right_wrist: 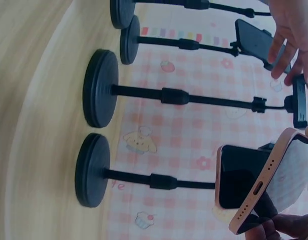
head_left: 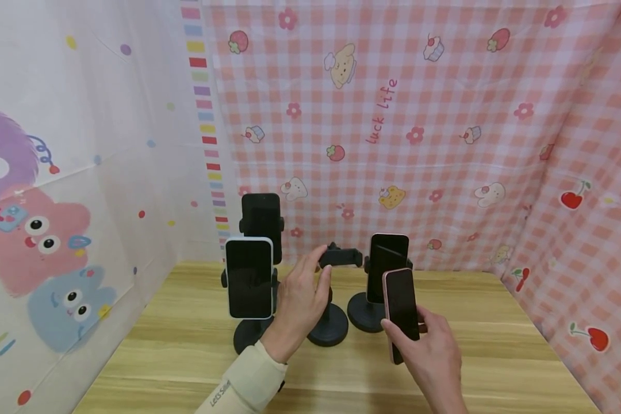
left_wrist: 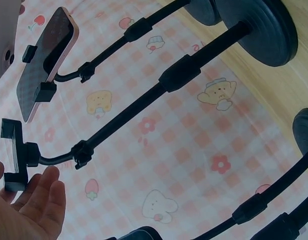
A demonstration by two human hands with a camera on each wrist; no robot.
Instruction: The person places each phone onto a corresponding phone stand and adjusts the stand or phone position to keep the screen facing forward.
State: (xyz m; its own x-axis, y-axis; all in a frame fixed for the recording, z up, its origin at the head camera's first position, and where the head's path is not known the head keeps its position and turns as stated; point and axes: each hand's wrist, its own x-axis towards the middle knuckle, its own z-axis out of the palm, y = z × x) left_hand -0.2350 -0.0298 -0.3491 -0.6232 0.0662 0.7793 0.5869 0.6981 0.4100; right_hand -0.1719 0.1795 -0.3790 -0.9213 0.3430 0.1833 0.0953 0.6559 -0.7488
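With thumb and fingers my left hand [head_left: 301, 296] holds one end of the black clamp [head_left: 344, 257] on the middle phone stand [head_left: 328, 326]. That clamp [left_wrist: 31, 154] has no phone between its arms. In my right hand [head_left: 437, 351] is a pink-edged smartphone [head_left: 402, 302], its dark screen towards me, gripped by its lower part between thumb and fingers. Behind it, another smartphone [head_left: 378, 259] sits upright in the right stand's clamp. The right wrist view shows the bottom edge of the held phone [right_wrist: 259, 187] with its charging port.
Left of my left hand, a white-edged phone [head_left: 249, 279] is clamped on a front stand, with a black phone [head_left: 261, 215] on a stand behind it. The round bases stand on a wooden table [head_left: 186, 328]. A pink checked cloth [head_left: 419, 103] hangs behind.
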